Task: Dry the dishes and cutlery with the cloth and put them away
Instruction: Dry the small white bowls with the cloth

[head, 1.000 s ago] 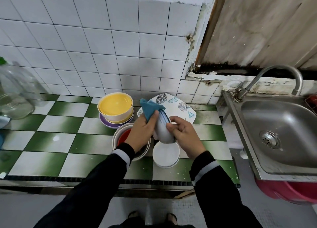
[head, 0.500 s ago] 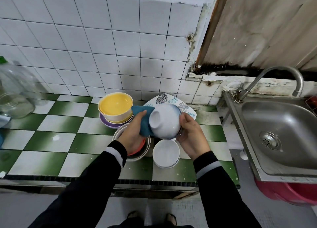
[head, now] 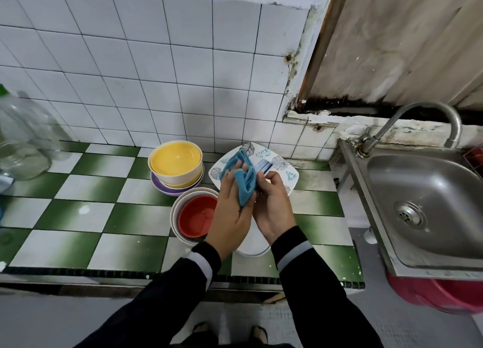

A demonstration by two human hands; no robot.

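My left hand (head: 230, 217) holds the blue cloth (head: 245, 183) and presses it against a small white bowl (head: 264, 166). My right hand (head: 274, 206) grips that bowl from the right. The cloth and both hands hide most of the bowl, and only a white strip with blue lines shows. Below my hands a stack of white bowls (head: 252, 248) sits on the green and white tiled counter (head: 78, 217). Behind them lies a leaf-patterned plate (head: 286, 173).
A yellow bowl (head: 175, 159) sits on a purple plate (head: 167, 189); a red bowl (head: 196, 217) nests in a white one (head: 176, 211). Glass jars (head: 21, 143) stand far left. A steel sink (head: 431, 204) with a tap (head: 418, 115) lies right, above a red tub (head: 431, 295).
The bowl has turned from bottom-up to edge-on between my hands. The cloth has moved from its left side to wrap over the front of it.
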